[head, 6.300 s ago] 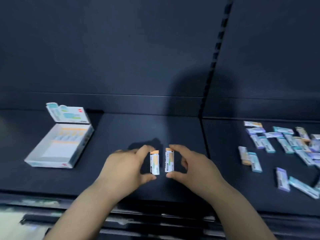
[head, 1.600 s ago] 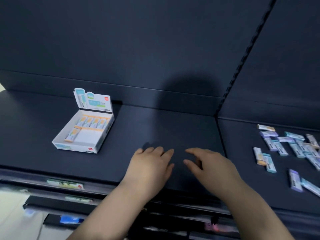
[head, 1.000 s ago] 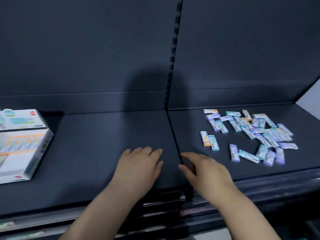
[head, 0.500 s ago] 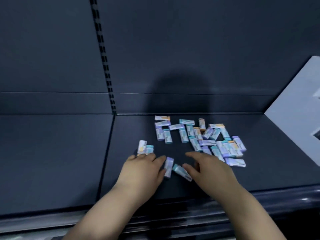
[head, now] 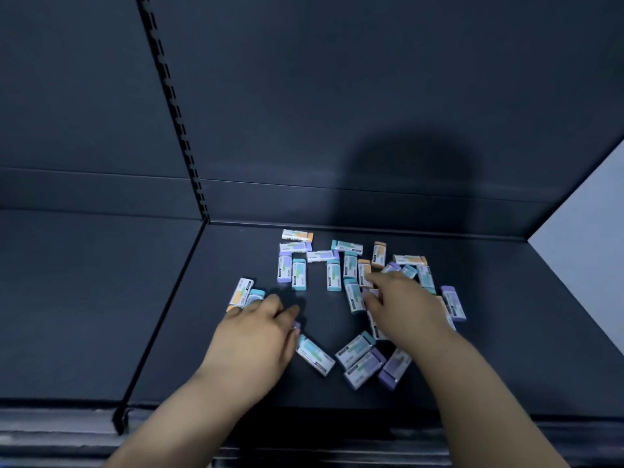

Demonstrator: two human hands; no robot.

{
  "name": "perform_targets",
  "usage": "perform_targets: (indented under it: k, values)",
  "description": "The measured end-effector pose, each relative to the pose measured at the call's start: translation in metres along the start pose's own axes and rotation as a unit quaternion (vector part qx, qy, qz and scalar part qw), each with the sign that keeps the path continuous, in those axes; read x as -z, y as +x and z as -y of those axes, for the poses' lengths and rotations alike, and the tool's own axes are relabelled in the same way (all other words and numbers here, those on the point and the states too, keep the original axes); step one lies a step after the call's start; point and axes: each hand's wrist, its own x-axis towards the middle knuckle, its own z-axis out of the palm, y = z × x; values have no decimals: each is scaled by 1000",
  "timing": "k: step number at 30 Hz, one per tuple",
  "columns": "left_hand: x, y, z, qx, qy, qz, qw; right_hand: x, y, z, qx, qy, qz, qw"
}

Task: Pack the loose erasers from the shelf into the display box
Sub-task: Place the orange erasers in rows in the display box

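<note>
Dark blue-grey metal shelf [head: 506,332] beneath a matching back panel [head: 337,96], which is divided by a black slotted upright [head: 175,106]; a pale wall [head: 594,231] closes the far right. The loose erasers [head: 332,275], small white blocks in paper sleeves with teal, purple or orange ends, lie scattered flat on the right-hand shelf bay, most of them toward the far side. An orange-ended eraser [head: 240,291] lies at the left edge of the scatter, and a teal-ended eraser [head: 315,358] lies in the near centre. The left hand [head: 256,336] is palm down on the shelf, its fingertips beside the orange-ended eraser. A sliver of purple shows at its thumb side, and whether it grasps anything cannot be told. The right hand [head: 405,309] lies palm down over the right part of the scatter, fingers reaching among the erasers. Its grasp likewise cannot be told.
</note>
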Motion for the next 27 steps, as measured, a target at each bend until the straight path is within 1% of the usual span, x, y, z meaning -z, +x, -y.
perform_targets:
  k: [4, 7, 10, 13, 16, 18, 22, 25, 27]
  values:
    - [10, 5, 28, 65, 35, 12, 997, 3, 36, -5, -22, -6, 19, 1000]
    - [20, 10, 44, 112, 53, 72, 990, 0, 53, -7, -36, -26, 49, 998]
    - [19, 13, 55, 124, 71, 95, 985, -4, 60, -6, -52, -19, 71, 996]
    - [15, 15, 61, 135, 46, 99, 985, -8, 64, -3, -74, -27, 63, 995]
    - [13, 17, 65, 121, 38, 97, 987, -8, 65, 1, -96, -52, 68, 992]
    - [14, 20, 68, 109, 28, 112, 987, -7, 65, 5, -105, -70, 70, 990]
    - [14, 26, 71, 97, 26, 133, 986, -13, 64, 11, -123, -82, 45, 988]
    - [12, 29, 72, 101, 13, 142, 985, -16, 62, 13, -147, -40, 2, 988]
    - [10, 31, 72, 109, -3, 147, 983, -10, 59, 16, -163, 8, -51, 985]
